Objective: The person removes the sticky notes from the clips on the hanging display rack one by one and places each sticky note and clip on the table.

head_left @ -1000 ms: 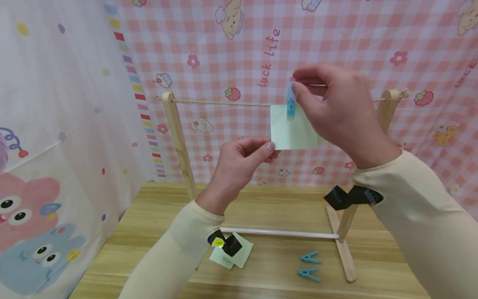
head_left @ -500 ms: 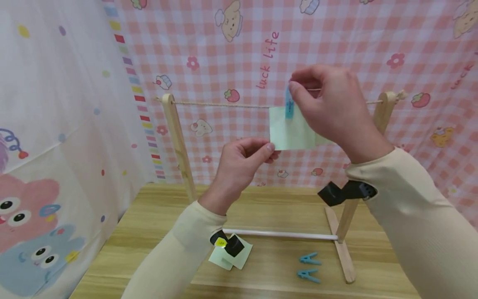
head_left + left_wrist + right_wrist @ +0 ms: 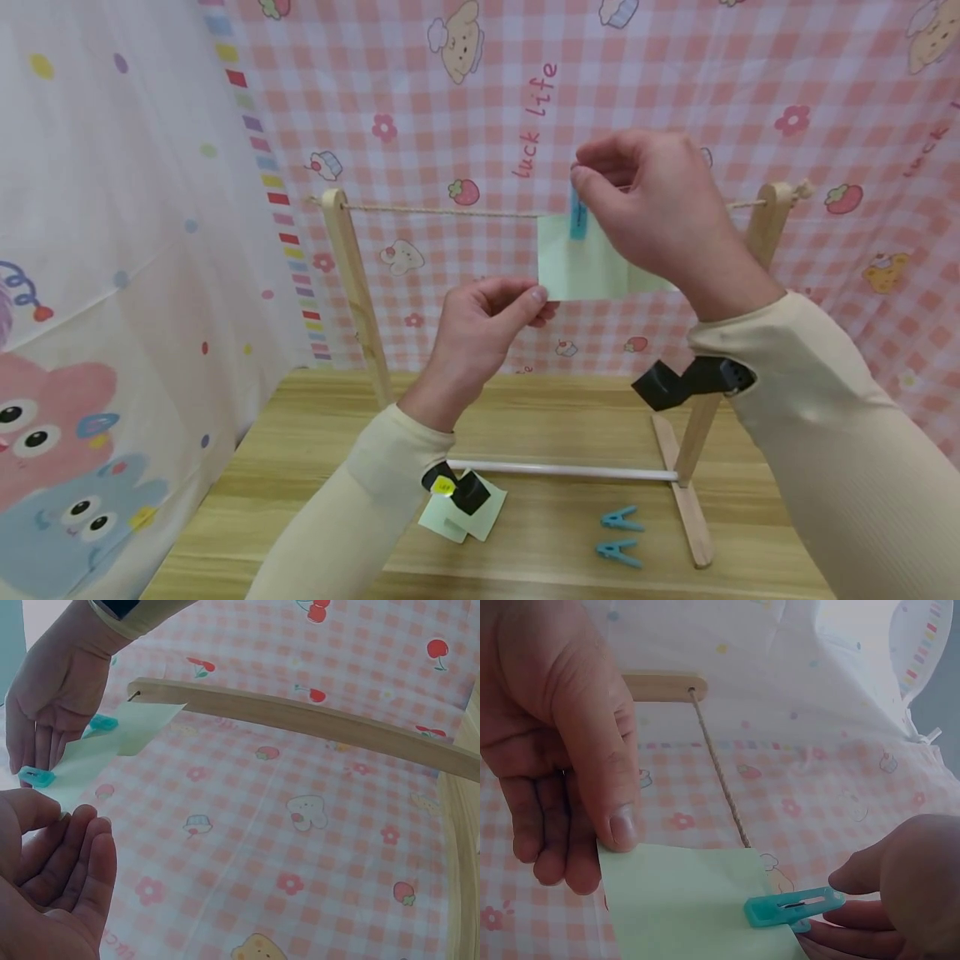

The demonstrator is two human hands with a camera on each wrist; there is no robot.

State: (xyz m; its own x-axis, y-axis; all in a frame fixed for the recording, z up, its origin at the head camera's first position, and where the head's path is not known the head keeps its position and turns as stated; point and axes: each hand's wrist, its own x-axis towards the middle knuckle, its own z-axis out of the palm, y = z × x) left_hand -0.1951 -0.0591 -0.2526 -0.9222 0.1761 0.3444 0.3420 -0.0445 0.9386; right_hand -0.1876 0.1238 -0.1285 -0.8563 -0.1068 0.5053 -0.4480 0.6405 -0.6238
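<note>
A pale green sheet of paper (image 3: pixel 562 271) hangs at the rope (image 3: pixel 450 209), with a blue clothespin (image 3: pixel 577 218) on its top edge. My right hand (image 3: pixel 660 208) pinches the clothespin's upper end between thumb and fingers. At the sheet's lower left corner, my left hand (image 3: pixel 487 325) pinches the paper between thumb and forefinger. The right wrist view shows the clothespin (image 3: pixel 791 906) biting over the paper's edge where the rope meets it. Behind is a second green sheet (image 3: pixel 146 724) with another blue clothespin (image 3: pixel 103 722), mostly hidden by my right hand in the head view.
Wooden posts (image 3: pixel 356 292) carry the rope at both ends, joined low down by a white rod (image 3: pixel 562 470). Two blue clothespins (image 3: pixel 619 552) lie on the wooden table (image 3: pixel 300 467) near the right foot (image 3: pixel 693 525). Several green sheets (image 3: pixel 487 517) lie partly under my left wrist camera.
My right hand has shifted slightly left and down at the clothespin, showing more of the second sheet behind. The left hand has kept its pinch on the corner.
</note>
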